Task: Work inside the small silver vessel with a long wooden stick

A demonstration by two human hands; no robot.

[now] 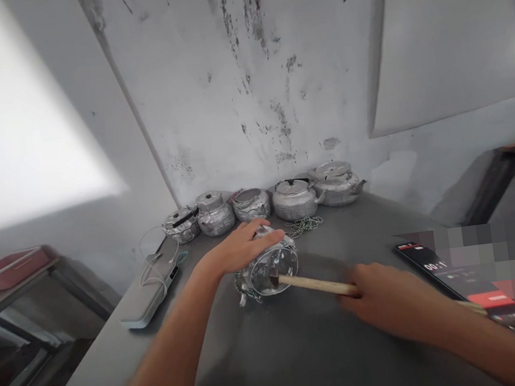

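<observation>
Left hand (pixel 240 246) clamps the tipped kettle (pixel 271 271) from above while right hand (pixel 383 303) grips a hammer (pixel 315 284) touching it.

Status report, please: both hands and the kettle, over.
Left hand holding tipped kettle on table. Right hand gripping hammer, head at kettle's base. Kettle row apart, at wall.

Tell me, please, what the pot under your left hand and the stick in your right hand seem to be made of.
The pot looks like silvery metal, perhaps aluminium: it is bright and its surface reflects like a mirror. The stick looks like bare pale wood: matt, light tan, no shine. Its dark tip is too blurred to tell.
</observation>
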